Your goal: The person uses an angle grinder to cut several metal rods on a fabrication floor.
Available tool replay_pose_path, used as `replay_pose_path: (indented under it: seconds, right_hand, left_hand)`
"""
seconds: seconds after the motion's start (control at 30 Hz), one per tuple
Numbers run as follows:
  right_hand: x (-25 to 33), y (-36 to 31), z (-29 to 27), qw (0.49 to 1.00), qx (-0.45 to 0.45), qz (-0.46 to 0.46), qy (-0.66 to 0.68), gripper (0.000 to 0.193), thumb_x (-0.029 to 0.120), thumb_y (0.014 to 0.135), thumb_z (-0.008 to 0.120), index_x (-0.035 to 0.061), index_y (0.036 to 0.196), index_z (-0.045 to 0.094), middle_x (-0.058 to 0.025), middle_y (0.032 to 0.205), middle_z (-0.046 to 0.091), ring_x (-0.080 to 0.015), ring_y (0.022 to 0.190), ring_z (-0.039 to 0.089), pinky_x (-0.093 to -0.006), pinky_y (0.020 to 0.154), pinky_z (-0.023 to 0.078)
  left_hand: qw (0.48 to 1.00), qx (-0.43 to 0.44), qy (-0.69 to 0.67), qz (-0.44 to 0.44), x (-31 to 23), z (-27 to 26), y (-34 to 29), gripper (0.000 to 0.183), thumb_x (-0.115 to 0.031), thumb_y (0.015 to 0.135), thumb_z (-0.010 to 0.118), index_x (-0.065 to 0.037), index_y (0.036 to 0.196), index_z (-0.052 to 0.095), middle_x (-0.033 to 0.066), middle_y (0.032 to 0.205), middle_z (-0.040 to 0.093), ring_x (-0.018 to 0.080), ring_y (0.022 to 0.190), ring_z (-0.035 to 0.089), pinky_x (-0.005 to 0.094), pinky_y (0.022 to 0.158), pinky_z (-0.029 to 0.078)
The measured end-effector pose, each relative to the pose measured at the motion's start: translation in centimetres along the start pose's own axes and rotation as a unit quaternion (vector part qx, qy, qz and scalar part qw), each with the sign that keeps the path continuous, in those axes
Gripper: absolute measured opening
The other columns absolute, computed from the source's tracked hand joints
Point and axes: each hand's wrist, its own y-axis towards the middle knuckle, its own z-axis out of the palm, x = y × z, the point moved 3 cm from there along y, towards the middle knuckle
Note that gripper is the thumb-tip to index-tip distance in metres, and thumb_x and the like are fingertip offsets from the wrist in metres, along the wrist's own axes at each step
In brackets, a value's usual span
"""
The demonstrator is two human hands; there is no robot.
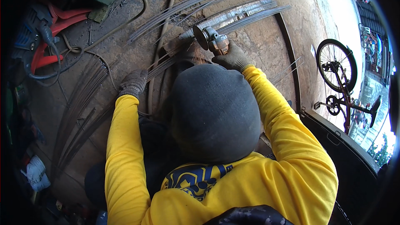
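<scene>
My left hand [133,82], in a grey knit glove, is closed around a bundle of thin steel rods [161,67] low over the floor. My gloved right hand [234,58] grips an angle grinder [217,43] by its body, with the round disc [201,38] facing left. Orange sparks [198,56] spray just below the disc, near the rods' right end. A dark head covering [214,112] hides what lies closer, and I cannot see exactly where the disc meets metal. More rods [179,10] lie beyond the grinder, beside a long worn metal bar [237,16].
Dark rods [85,85] fan out to the left. A red-legged stand [62,18] and blue machine [26,33] with cables stand at far left. A hose [143,6] crosses the floor. A metal floor strip [287,37] runs along the right, with a bicycle [336,66] beyond.
</scene>
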Motion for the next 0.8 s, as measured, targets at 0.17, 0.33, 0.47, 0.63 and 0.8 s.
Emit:
replay_pose_path:
  seconds: [0.17, 0.33, 0.47, 0.63, 0.8]
  right_hand:
    - [1.0, -0.7, -0.2, 1.000, 0.000, 0.016, 0.007, 0.097, 0.042, 0.064, 0.086, -0.0042, 0.139, 0.047, -0.0302, 0.125, 0.065, -0.0416, 0.117, 0.065, -0.0440, 0.103, 0.050]
    - [0.5, -0.7, -0.1, 1.000, -0.008, 0.003, 0.003, 0.092, 0.040, 0.065, 0.086, 0.0002, 0.139, 0.049, -0.0263, 0.125, 0.066, -0.0393, 0.117, 0.065, -0.0426, 0.102, 0.051]
    - [-0.3, -2.1, -0.4, 0.994, -0.012, 0.028, 0.103, 0.084, 0.036, 0.068, 0.085, 0.0040, 0.138, 0.051, -0.0211, 0.123, 0.068, -0.0345, 0.114, 0.067, -0.0416, 0.100, 0.052]
    - [-0.1, -3.2, -1.4, 0.995, -0.020, 0.041, 0.090, 0.081, 0.035, 0.068, 0.086, 0.0026, 0.135, 0.053, -0.0201, 0.122, 0.068, -0.0335, 0.113, 0.067, -0.0416, 0.100, 0.052]
    - [-3.2, -1.7, -0.7, 0.993, -0.042, 0.023, 0.106, 0.083, 0.037, 0.066, 0.087, 0.0005, 0.133, 0.055, -0.0225, 0.122, 0.068, -0.0358, 0.114, 0.067, -0.0428, 0.100, 0.052]
  left_hand:
    - [1.000, -0.013, -0.003, 0.015, 0.1, 0.0, -0.2, 0.061, -0.053, 0.105, 0.035, -0.008, 0.133, 0.063, 0.0203, 0.141, 0.059, 0.0411, 0.132, 0.054, 0.0507, 0.112, 0.040]
    - [1.000, -0.024, 0.003, 0.015, 0.4, 0.5, 0.3, 0.060, -0.053, 0.105, 0.035, -0.008, 0.133, 0.064, 0.0199, 0.140, 0.060, 0.0405, 0.131, 0.055, 0.0506, 0.112, 0.041]
    - [1.000, -0.012, 0.008, 0.022, 0.1, 0.3, 0.7, 0.059, -0.052, 0.104, 0.035, -0.009, 0.132, 0.064, 0.0197, 0.139, 0.061, 0.0401, 0.131, 0.055, 0.0505, 0.112, 0.041]
    - [0.999, -0.025, 0.000, 0.025, 0.3, 0.6, 0.9, 0.059, -0.052, 0.104, 0.036, -0.009, 0.133, 0.063, 0.0197, 0.140, 0.060, 0.0399, 0.131, 0.055, 0.0504, 0.112, 0.041]
    - [0.999, -0.025, 0.005, 0.023, -2.6, 0.1, 1.1, 0.059, -0.052, 0.104, 0.035, -0.009, 0.132, 0.064, 0.0208, 0.140, 0.059, 0.0412, 0.132, 0.054, 0.0510, 0.112, 0.041]
